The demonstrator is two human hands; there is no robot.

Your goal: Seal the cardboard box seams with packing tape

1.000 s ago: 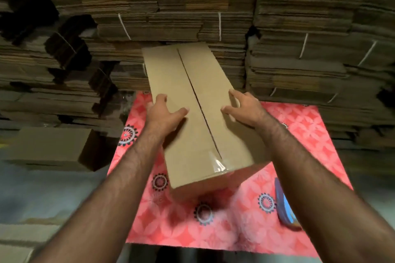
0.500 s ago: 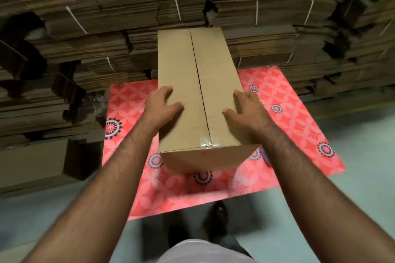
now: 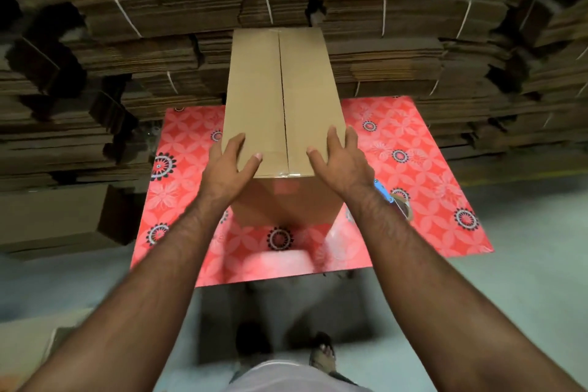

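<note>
The box [image 3: 283, 99] is standing on the red table [image 3: 413, 143], its seam running toward 12 o'clock. The left hand [image 3: 227, 169] and right hand [image 3: 339, 162] are gripping its near corners, fingers spread over the top, thumbs pointing to the seam. The tape gun [image 3: 394, 200] is lying at 3 o'clock. I think the flaps should be pressed tight together before taping.

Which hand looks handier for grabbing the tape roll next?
Probably the right hand. The tape roll lies on the red mat just beside that wrist, while the left hand holds the box on its far side.
</note>
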